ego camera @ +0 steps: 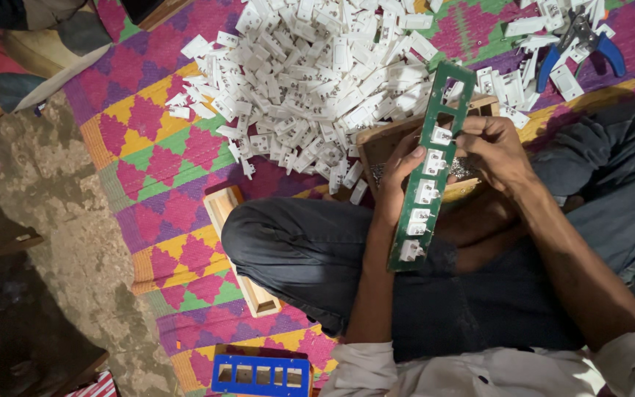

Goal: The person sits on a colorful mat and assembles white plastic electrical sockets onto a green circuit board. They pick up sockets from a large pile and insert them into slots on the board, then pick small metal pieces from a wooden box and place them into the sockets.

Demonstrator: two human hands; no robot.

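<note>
My left hand point(398, 173) grips a long green slotted holder strip point(456, 82) from behind, held upright over my lap. Several white switch parts point(426, 192) sit in its lower slots; the top slots are empty. My right hand point(495, 151) pinches a small piece against the white part point(442, 135) in an upper slot. What the fingertips hold is too small to make out. A big heap of white plastic switch parts point(317, 81) lies on the mat just beyond the strip.
Blue-handled pliers point(580, 45) lie at the top right. A wooden tray point(384, 143) sits under my hands, a wooden block point(240, 250) lies left of my knee, and a blue slotted holder point(261, 375) lies near the bottom edge. The colourful woven mat point(148, 125) ends at bare floor on the left.
</note>
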